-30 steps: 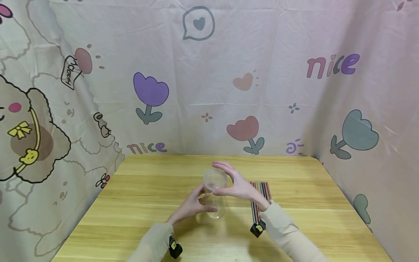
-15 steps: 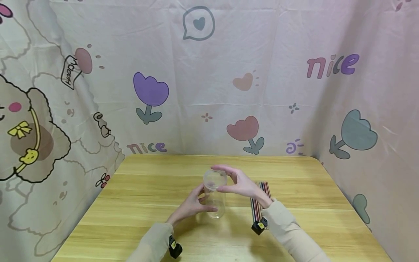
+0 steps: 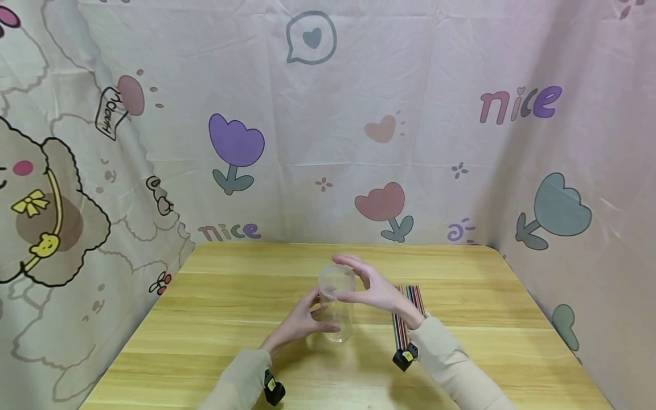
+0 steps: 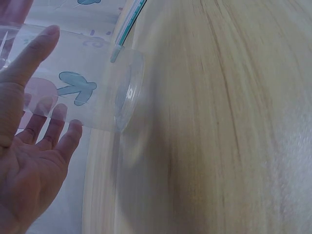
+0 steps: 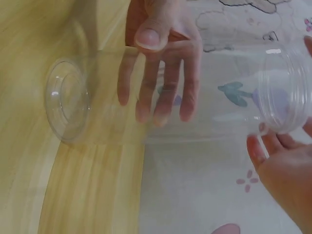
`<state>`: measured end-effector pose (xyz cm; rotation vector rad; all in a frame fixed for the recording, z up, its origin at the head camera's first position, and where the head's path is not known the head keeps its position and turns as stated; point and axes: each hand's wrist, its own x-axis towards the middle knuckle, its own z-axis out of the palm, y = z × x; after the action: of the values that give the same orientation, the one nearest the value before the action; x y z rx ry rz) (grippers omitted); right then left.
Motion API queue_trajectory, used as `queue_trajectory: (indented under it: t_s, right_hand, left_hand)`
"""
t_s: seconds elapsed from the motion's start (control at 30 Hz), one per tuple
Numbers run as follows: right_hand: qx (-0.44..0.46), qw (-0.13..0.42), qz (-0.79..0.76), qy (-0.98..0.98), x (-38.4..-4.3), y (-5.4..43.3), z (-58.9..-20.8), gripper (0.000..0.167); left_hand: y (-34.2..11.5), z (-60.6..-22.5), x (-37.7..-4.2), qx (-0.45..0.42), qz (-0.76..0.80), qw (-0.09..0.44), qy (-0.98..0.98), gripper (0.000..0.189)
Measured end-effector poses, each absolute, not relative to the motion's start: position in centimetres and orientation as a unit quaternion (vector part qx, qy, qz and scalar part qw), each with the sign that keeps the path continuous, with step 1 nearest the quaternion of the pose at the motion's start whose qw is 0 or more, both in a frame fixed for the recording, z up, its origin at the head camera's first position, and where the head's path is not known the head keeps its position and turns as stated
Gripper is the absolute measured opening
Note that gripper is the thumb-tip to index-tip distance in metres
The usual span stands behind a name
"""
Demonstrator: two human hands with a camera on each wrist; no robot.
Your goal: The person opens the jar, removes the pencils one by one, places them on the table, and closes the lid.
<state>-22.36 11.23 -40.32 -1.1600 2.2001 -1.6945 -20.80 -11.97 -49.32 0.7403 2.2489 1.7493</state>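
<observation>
A clear plastic jar (image 3: 343, 314) stands upright near the middle of the table. My left hand (image 3: 299, 320) holds its body from the left side; in the right wrist view, the thumb of this left hand (image 5: 170, 58) lies on the near side and the fingers show through the wall behind. At the top, my right hand (image 3: 374, 289) grips the jar's round clear rim or lid (image 3: 336, 278), with the thumb in front and fingers on the far side. The ridged top end (image 5: 285, 90) lies between the thumb and fingers of the right hand in the right wrist view. Nothing shows inside the jar.
Several thin coloured sticks, like pencils (image 3: 400, 324), lie side by side on the wooden table (image 3: 230, 290), partly under the right forearm. One teal striped stick (image 4: 129, 27) shows beyond the jar in the left wrist view. A printed curtain (image 3: 307, 142) stands behind the table.
My right hand has turned slightly at the jar's top, its thumb shifting right and then a little back left. The left hand and the jar have stayed in place.
</observation>
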Motion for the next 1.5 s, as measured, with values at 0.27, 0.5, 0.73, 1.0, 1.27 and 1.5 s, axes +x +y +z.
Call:
queue_trajectory:
  t_s: [0.27,0.5,0.73,1.0,1.27,1.5]
  right_hand:
    - [-0.412,0.133,-0.588,0.683,-23.0,12.1,-40.5,0.068]
    - [-0.38,0.057,-0.567,0.729,-22.7,11.4,-40.6,0.072]
    - [-0.368,0.008,-0.541,0.756,-22.4,10.9,-40.8,0.078]
    - [-0.408,0.114,-0.573,0.701,-22.9,11.9,-40.4,0.072]
    - [-0.384,0.068,-0.567,0.726,-22.8,11.4,-40.6,0.075]
    - [-0.35,-0.019,-0.522,0.777,-22.3,10.5,-41.1,0.082]
  left_hand:
    - [-11.9,-49.3,-20.7,0.243,0.591,0.099,0.763,0.098]
    - [-11.9,-49.3,-20.8,0.245,0.595,0.096,0.759,0.098]
    - [-11.9,-49.3,-20.8,0.247,0.59,0.094,0.763,0.097]
    - [-11.9,-49.3,-20.8,0.246,0.596,0.102,0.757,0.097]
    - [-11.9,-49.2,-20.8,0.247,0.593,0.102,0.759,0.097]
    - [-11.9,-49.2,-20.7,0.248,0.594,0.104,0.758,0.096]
